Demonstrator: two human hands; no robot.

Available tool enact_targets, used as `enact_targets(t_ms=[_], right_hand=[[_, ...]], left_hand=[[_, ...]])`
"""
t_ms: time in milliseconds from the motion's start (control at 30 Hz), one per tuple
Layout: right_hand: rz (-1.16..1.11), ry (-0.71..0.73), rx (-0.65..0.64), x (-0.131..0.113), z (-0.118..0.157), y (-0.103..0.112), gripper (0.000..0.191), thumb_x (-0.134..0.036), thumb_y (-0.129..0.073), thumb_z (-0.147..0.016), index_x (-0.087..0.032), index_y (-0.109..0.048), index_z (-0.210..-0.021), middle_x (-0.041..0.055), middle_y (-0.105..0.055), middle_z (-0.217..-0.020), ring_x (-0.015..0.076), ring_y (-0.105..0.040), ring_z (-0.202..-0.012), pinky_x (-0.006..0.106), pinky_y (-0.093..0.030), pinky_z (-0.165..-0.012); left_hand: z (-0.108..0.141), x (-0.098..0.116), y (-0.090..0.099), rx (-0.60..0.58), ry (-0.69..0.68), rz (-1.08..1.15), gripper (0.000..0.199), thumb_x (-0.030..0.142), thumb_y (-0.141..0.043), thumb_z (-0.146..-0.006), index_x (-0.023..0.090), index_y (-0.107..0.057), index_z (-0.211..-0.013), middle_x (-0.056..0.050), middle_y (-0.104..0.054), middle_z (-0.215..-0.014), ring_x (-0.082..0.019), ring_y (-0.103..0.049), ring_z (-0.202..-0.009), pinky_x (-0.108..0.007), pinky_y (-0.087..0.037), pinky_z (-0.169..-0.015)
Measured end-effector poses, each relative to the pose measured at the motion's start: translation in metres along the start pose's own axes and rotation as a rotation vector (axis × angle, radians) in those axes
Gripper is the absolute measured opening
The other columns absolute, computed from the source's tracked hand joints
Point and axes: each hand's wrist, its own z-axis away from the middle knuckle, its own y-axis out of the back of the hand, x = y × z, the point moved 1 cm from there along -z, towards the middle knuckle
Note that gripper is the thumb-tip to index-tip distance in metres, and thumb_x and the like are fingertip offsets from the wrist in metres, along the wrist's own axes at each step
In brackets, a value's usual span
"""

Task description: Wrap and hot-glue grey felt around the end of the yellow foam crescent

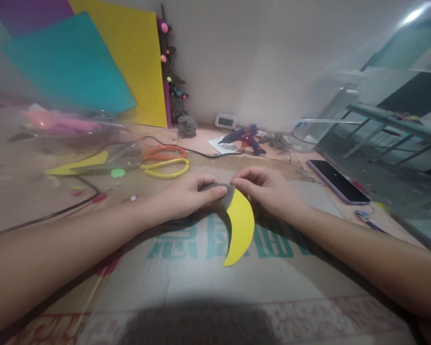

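Observation:
A yellow crescent-shaped cutout (pixel 242 225), thin and flat like craft foam or card, points its bare tip down toward me. Its upper end is covered in closely wound grey twine (pixel 228 197). My left hand (pixel 201 194) grips this wound end, thumb on top and fingers underneath. At the border between twine and bare yellow, my right hand (pixel 262 188) is closed in a pinch at the twine's edge. The strand between those fingertips is mostly hidden.
Beyond my hands are scissors (pixel 167 167) with orange and yellow handles, a purple glue gun (pixel 246 139), a twine ball (pixel 187 126) and a small white clock (pixel 226 120). A phone (pixel 338 182) lies right; coloured sheets (pixel 79 62) stand left. Cardboard (pixel 201 282) covers the table.

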Motion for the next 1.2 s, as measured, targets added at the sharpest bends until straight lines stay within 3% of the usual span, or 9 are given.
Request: enact_targets(t_ms=[200, 333, 433, 533, 667, 900, 1100, 1200], right_hand=[[0.029, -0.021, -0.058, 0.007, -0.003, -0.001, 0.024, -0.036, -0.059, -0.086, -0.017, -0.071, -0.097, 0.0050, -0.070, -0.084, 0.0140, -0.060, -0.064, 0.027, -0.048, -0.056], [-0.024, 0.120, 0.128, 0.008, -0.003, 0.003, 0.031, -0.022, -0.052, -0.088, -0.024, -0.057, -0.119, 0.0037, -0.064, -0.114, 0.0088, -0.057, -0.061, 0.025, -0.047, -0.055], [-0.008, 0.150, 0.193, 0.005, -0.002, 0.006, 0.015, -0.030, -0.051, -0.091, -0.021, -0.059, -0.100, 0.0019, -0.065, -0.093, 0.0090, -0.054, -0.057, 0.025, -0.045, -0.053], [0.091, 0.102, 0.071, -0.001, 0.000, 0.003, 0.023, -0.039, -0.057, -0.088, -0.018, -0.064, -0.083, 0.0015, -0.064, -0.075, 0.0128, -0.057, -0.064, 0.026, -0.045, -0.058], [0.099, 0.045, -0.042, -0.006, 0.003, -0.004, 0.023, -0.040, -0.065, -0.080, -0.017, -0.067, -0.081, 0.0016, -0.066, -0.074, 0.0138, -0.057, -0.065, 0.026, -0.043, -0.058], [0.093, 0.054, -0.018, -0.004, 0.004, -0.004, 0.021, -0.038, -0.065, -0.080, -0.017, -0.066, -0.076, 0.0004, -0.065, -0.071, 0.0121, -0.055, -0.063, 0.025, -0.041, -0.057], [0.113, 0.065, -0.043, -0.004, 0.004, -0.001, 0.033, -0.046, -0.056, -0.087, -0.016, -0.067, -0.076, 0.0020, -0.064, -0.071, 0.0132, -0.055, -0.065, 0.025, -0.042, -0.057], [0.076, 0.030, -0.055, -0.004, 0.003, -0.003, 0.029, -0.044, -0.062, -0.082, -0.016, -0.066, -0.076, 0.0009, -0.062, -0.069, 0.0120, -0.053, -0.062, 0.025, -0.041, -0.056]], left_hand=[[-0.002, -0.004, 0.001, 0.103, -0.048, -0.023, 0.034, 0.048, -0.051, -0.090, 0.017, -0.059, -0.079, 0.005, -0.049, -0.057, -0.009, -0.042, -0.049, -0.021, -0.030, -0.045], [-0.003, -0.004, 0.001, 0.166, -0.054, -0.045, 0.035, 0.048, -0.051, -0.091, 0.017, -0.060, -0.076, 0.005, -0.050, -0.057, -0.009, -0.042, -0.050, -0.022, -0.029, -0.046], [-0.002, -0.002, 0.002, 0.215, -0.068, -0.108, 0.035, 0.046, -0.051, -0.091, 0.017, -0.060, -0.073, 0.005, -0.051, -0.057, -0.010, -0.044, -0.052, -0.023, -0.031, -0.050], [0.000, 0.001, 0.002, 0.257, -0.111, -0.193, 0.034, 0.044, -0.051, -0.092, 0.017, -0.061, -0.073, 0.004, -0.053, -0.061, -0.011, -0.046, -0.057, -0.024, -0.032, -0.054], [0.002, 0.003, 0.000, 0.270, -0.138, -0.245, 0.031, 0.042, -0.052, -0.091, 0.018, -0.063, -0.075, 0.003, -0.056, -0.065, -0.011, -0.048, -0.061, -0.025, -0.032, -0.055], [0.002, 0.004, -0.002, 0.245, -0.133, -0.223, 0.034, 0.044, -0.049, -0.093, 0.017, -0.059, -0.074, 0.003, -0.053, -0.064, -0.012, -0.046, -0.061, -0.026, -0.031, -0.056], [0.001, 0.004, 0.000, 0.253, -0.119, -0.266, 0.036, 0.043, -0.048, -0.092, 0.017, -0.053, -0.068, 0.003, -0.048, -0.061, -0.012, -0.043, -0.059, -0.026, -0.029, -0.054], [0.001, 0.001, -0.001, 0.229, -0.128, -0.272, 0.037, 0.044, -0.047, -0.093, 0.017, -0.054, -0.069, 0.003, -0.049, -0.062, -0.012, -0.044, -0.059, -0.026, -0.028, -0.053]])
